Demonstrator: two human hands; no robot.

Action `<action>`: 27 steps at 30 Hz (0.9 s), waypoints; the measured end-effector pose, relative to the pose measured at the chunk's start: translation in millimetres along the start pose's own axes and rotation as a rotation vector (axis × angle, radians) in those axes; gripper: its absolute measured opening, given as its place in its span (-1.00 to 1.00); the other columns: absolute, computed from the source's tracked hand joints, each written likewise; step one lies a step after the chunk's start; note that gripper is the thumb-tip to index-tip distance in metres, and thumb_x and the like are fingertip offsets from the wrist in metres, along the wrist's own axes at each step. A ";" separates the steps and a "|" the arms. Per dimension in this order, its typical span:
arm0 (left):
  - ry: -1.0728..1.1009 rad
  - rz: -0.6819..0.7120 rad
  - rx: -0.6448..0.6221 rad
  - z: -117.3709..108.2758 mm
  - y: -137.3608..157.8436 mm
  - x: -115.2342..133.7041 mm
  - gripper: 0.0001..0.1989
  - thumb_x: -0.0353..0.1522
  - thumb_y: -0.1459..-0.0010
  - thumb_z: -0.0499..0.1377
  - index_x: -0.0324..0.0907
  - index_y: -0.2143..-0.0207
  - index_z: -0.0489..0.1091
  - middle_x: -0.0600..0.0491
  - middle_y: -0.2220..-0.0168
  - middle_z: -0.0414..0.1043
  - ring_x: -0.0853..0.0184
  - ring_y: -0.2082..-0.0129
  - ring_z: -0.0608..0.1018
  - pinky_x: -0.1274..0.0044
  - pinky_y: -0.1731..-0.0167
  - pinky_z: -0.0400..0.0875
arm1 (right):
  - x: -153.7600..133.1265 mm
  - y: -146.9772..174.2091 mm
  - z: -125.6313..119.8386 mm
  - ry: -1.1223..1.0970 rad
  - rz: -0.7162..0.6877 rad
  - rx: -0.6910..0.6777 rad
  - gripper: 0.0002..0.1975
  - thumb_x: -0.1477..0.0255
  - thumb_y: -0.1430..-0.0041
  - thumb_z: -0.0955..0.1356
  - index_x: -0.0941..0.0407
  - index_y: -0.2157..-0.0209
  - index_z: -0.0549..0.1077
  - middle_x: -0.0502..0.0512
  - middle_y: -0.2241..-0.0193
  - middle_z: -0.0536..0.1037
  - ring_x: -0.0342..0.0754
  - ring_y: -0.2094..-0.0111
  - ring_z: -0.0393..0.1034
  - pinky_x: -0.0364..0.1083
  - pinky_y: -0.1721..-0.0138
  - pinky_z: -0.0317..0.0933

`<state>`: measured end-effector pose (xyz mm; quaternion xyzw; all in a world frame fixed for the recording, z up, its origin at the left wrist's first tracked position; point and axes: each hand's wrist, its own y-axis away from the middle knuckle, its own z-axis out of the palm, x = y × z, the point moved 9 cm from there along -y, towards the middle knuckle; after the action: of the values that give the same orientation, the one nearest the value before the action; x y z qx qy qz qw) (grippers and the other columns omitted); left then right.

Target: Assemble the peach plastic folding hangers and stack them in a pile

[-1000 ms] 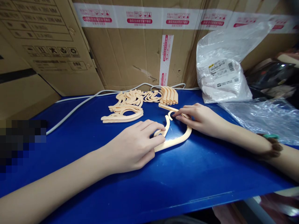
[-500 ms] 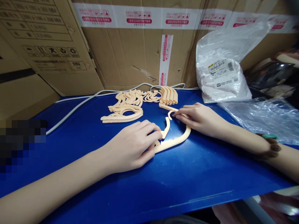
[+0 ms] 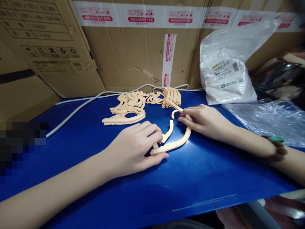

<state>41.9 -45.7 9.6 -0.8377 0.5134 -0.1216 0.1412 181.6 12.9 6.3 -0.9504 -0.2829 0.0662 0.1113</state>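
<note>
Between my hands is a cream plastic folding hanger [image 3: 177, 144], its long curved arm lying low over the blue table. My left hand [image 3: 140, 146] is at the arm's left end, fingers curled over it and thumb stretched along the near side. A short curved piece [image 3: 169, 131] rises by those fingertips; how it joins is hidden. My right hand [image 3: 201, 119] is closed on the far right part of the hanger, thumb and fingers pinching it near the small hook [image 3: 174, 114]. A straight piece [image 3: 175, 106] sticks out beyond the right fingers towards the back.
Behind the hands lie stacked cream hangers [image 3: 125, 119], a heap of curved pieces [image 3: 132, 99] and a row of arms [image 3: 172, 97]. A white cable [image 3: 78, 111] crosses the blue table [image 3: 152, 194]. Cardboard boxes [image 3: 133, 57] stand behind; a labelled plastic bag [image 3: 226, 79] is at right.
My left thumb has stretched out to the right, below the hanger arm. The hanger's curved arm has shifted slightly left and its straight piece has swung a little. My right hand has barely moved.
</note>
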 end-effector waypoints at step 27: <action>0.002 0.050 -0.062 8.0 -1.5 9.8 -0.82 -0.39 -0.31 -0.02 -0.23 0.25 0.36 -0.01 0.18 0.45 0.31 0.23 0.44 0.48 0.27 0.30 | -13.8 2.4 12.8 0.035 -0.118 -0.139 -0.74 0.30 -0.38 0.13 0.10 0.28 0.33 0.08 0.33 0.51 -0.09 0.46 0.33 -0.06 0.28 0.12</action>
<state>50.3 -53.0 3.3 -0.8284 0.5379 -0.1026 0.1177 168.9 5.6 -5.8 -0.9385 -0.3404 0.0232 0.0535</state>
